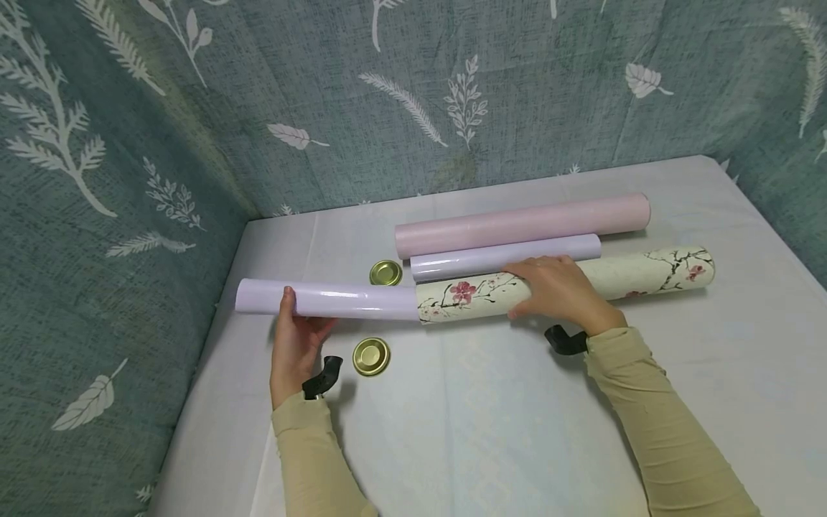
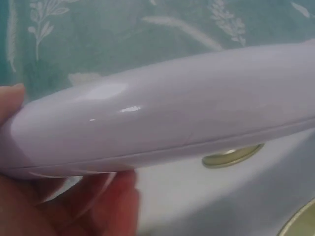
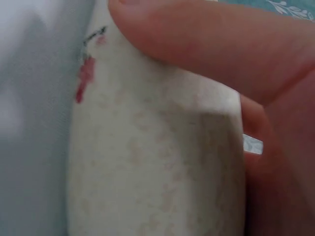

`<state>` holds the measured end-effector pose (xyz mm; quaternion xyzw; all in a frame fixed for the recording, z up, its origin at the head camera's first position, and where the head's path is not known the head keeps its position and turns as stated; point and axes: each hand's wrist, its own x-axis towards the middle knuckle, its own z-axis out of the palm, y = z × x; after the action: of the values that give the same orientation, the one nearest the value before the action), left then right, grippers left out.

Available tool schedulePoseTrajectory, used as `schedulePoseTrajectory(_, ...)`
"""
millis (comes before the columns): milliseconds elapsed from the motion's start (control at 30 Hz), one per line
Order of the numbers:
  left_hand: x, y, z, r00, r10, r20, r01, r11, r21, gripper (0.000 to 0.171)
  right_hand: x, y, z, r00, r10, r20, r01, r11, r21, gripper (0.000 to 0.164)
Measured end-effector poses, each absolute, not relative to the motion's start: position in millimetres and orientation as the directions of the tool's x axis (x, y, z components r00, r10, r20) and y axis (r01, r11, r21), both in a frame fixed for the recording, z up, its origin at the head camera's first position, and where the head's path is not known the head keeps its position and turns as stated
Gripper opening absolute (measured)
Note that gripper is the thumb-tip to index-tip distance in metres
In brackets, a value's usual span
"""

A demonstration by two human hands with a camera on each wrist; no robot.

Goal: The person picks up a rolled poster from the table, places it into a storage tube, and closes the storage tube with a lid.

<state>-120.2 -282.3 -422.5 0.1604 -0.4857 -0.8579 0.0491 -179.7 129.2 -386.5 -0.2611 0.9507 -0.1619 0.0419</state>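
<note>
A glossy pale lilac tube [image 1: 355, 300] lies level, its right end meeting or inside the left end of a cream tube [image 1: 620, 276] printed with plum blossoms and branches. My left hand [image 1: 298, 350] grips the lilac tube near its left part, thumb on the near side and fingers beneath, as the left wrist view shows. My right hand [image 1: 561, 291] holds the cream tube from above around its middle, with the thumb across the near side. How deep the lilac tube reaches into the cream one is hidden.
Behind lie a pink tube [image 1: 523, 224] and a shorter lilac tube [image 1: 504, 257], side by side. Two round gold metal lids [image 1: 371, 357] rest on the white-covered table [image 1: 504, 431], one behind and one in front of the held lilac tube. Patterned green cloth [image 1: 388, 108] rises at the back and sides.
</note>
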Motion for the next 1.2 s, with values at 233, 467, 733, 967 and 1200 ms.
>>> schedulePoseTrajectory(233,-118.5,-281.9,-424.4,-0.887,-0.432,-0.164,0.073,-0.480,0.874,0.064,-178.8,129.6,-384.1,-0.834,-0.548,-0.070,-0.497,0.800,-0.337,0.081)
schedulePoseTrajectory(467,-118.0,-283.1,-423.2,-0.864,-0.486,-0.131,0.145,-0.490,0.859,0.065,-178.2,130.4,-383.3,-0.826,-0.556,-0.097,-0.500,0.801,-0.330,0.081)
schedulePoseTrajectory(733,-117.2,-285.0,-423.4,-0.834,-0.527,-0.166,0.152,-0.508,0.848,0.063,-176.6,131.1,-379.6,-0.828,-0.550,-0.106,-0.490,0.803,-0.341,0.080)
schedulePoseTrajectory(967,-119.1,-288.5,-423.5,-0.807,-0.567,-0.162,0.143,-0.455,0.879,0.072,-176.8,130.7,-378.1,-0.829,-0.547,-0.115,-0.482,0.804,-0.349,0.080)
schedulePoseTrajectory(1200,-114.7,-287.7,-423.8,-0.801,-0.570,-0.181,0.049,-0.365,0.930,0.066,-177.2,130.6,-378.6,-0.823,-0.553,-0.133,-0.482,0.802,-0.352,0.081)
